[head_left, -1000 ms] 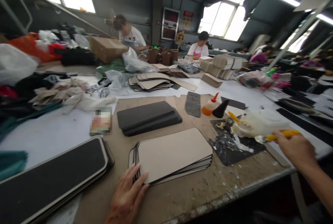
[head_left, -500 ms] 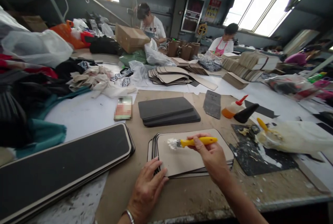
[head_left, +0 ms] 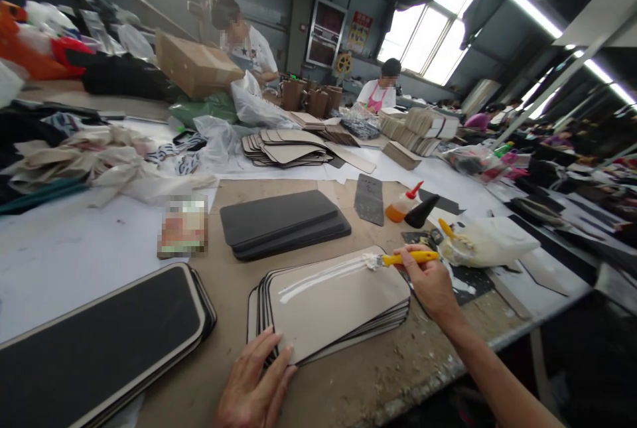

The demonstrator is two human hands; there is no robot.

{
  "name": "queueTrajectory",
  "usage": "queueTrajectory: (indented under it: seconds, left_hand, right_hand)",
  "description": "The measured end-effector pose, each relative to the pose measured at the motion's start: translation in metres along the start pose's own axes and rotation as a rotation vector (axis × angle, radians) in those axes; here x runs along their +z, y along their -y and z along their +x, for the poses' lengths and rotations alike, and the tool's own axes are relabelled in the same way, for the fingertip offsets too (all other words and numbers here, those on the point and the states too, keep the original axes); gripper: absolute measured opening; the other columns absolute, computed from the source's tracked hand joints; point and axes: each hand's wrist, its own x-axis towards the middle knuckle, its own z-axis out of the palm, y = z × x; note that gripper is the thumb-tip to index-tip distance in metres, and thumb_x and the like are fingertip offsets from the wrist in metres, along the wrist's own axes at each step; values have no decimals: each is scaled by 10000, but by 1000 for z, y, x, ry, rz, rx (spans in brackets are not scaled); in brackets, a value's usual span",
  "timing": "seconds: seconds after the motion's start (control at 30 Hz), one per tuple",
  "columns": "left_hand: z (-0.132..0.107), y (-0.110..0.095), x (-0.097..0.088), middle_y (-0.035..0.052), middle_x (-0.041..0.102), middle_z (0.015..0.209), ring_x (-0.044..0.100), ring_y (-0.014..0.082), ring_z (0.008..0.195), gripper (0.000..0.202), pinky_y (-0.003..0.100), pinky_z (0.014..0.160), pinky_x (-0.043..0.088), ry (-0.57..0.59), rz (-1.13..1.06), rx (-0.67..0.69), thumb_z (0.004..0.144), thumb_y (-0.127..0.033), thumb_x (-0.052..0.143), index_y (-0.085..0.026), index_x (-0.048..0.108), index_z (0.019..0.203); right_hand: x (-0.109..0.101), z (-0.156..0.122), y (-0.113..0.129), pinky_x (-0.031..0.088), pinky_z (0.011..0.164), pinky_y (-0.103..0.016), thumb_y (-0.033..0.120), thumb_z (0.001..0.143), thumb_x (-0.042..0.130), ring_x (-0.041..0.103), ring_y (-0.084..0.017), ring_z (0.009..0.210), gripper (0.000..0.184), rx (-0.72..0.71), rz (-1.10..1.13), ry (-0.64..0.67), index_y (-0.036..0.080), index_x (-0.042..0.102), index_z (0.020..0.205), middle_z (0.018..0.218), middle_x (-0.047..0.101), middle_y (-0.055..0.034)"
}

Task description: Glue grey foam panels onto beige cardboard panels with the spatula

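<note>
My right hand [head_left: 426, 280] grips a brush by its yellow handle [head_left: 415, 257]. White paste coats its bristles [head_left: 371, 261], which touch the top beige panel [head_left: 338, 305] near its far edge. A streak of white paste [head_left: 318, 275] runs along that panel. Under it lies a fanned stack of similar black-edged panels [head_left: 257, 305]. My left hand [head_left: 259, 375] rests with fingers spread on the stack's near left corner. Beyond the stack are dark grey panels [head_left: 283, 219]. To the right, a plastic container of paste [head_left: 478, 242] lies beside a paste-smeared black board [head_left: 478, 285].
Long dark panels with beige borders [head_left: 104, 342] are piled at left. A bottle with a red nozzle [head_left: 402, 204] and a black cone-shaped object [head_left: 422, 210] stand at the back right. Farther off are stacked beige pieces [head_left: 288, 148], a cardboard box [head_left: 194, 63] and two people at work.
The brush in my right hand has moved right along the top panel, leaving a white streak. My left hand stays at the stack's corner. The camera view has turned to the right.
</note>
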Motion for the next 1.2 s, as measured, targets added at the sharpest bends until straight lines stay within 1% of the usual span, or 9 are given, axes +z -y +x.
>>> queueTrajectory:
  seconds: [0.2, 0.33, 0.47, 0.57, 0.67, 0.87, 0.97, 1.07, 1.2]
  left_hand:
    - [-1, 4, 2, 132, 607, 1070, 586, 235, 1043, 258, 313, 797, 546, -31, 22, 64, 812, -176, 557, -153, 605, 1064]
    - [0, -2, 2, 135, 619, 1068, 610, 214, 1017, 235, 297, 843, 532, -44, 18, -32, 829, -184, 537, -125, 591, 1050]
    - [2, -8, 0, 110, 646, 1019, 635, 191, 977, 170, 266, 841, 535, -97, -23, -121, 856, -207, 497, -140, 601, 973]
    - [4, -10, -1, 93, 658, 1002, 646, 188, 958, 174, 265, 828, 544, -122, -46, -158, 870, -232, 474, -158, 607, 957]
    - [6, -12, -2, 89, 660, 992, 644, 189, 965, 160, 266, 836, 543, -127, -70, -172, 868, -217, 477, -159, 610, 937]
    - [8, -14, -4, 82, 655, 980, 644, 187, 965, 152, 277, 859, 535, -124, -91, -169, 866, -213, 483, -159, 617, 912]
    - [6, -13, -4, 81, 657, 985, 649, 190, 952, 161, 281, 851, 541, -127, -93, -167, 865, -226, 486, -161, 623, 921]
    - [5, -12, -4, 83, 662, 1000, 653, 192, 945, 177, 288, 846, 545, -117, -87, -159, 869, -221, 477, -160, 622, 951]
    - [8, -14, -6, 87, 674, 976, 658, 178, 928, 151, 272, 848, 540, -141, -86, -166, 863, -191, 485, -149, 608, 940]
  right_hand:
    - [-14, 2, -3, 533, 663, -346, 542, 776, 534, 638, -216, 704, 382, -83, -227, -73, 169, 603, 816, 850, 652, -91]
    - [14, -40, 28, 508, 670, -304, 465, 843, 490, 630, -197, 723, 299, -145, -220, 78, 184, 593, 863, 835, 645, -66]
    - [52, -97, 63, 507, 639, -232, 385, 878, 477, 629, -173, 798, 235, -126, 23, 292, 183, 593, 909, 889, 639, -65]
    - [65, -123, 75, 507, 562, -208, 373, 878, 479, 637, -170, 784, 231, -86, 128, 377, 183, 606, 911, 891, 643, -66]
    - [54, -122, 64, 532, 652, -254, 390, 864, 498, 640, -189, 807, 240, -84, 117, 311, 182, 615, 895, 886, 647, -75]
    - [-13, -68, 4, 517, 764, -378, 507, 795, 541, 634, -221, 780, 328, -26, -108, -49, 192, 580, 879, 931, 643, -97]
    - [-37, -56, -9, 502, 764, -378, 548, 790, 512, 628, -224, 774, 366, -48, -252, -141, 195, 583, 859, 908, 646, -92]
    - [-35, -67, 0, 498, 752, -360, 545, 803, 494, 627, -226, 786, 361, -79, -287, -149, 198, 587, 842, 900, 648, -91]
    - [-1, -105, 31, 520, 720, -327, 485, 814, 531, 635, -226, 819, 304, -77, -100, -2, 195, 610, 856, 903, 657, -95]
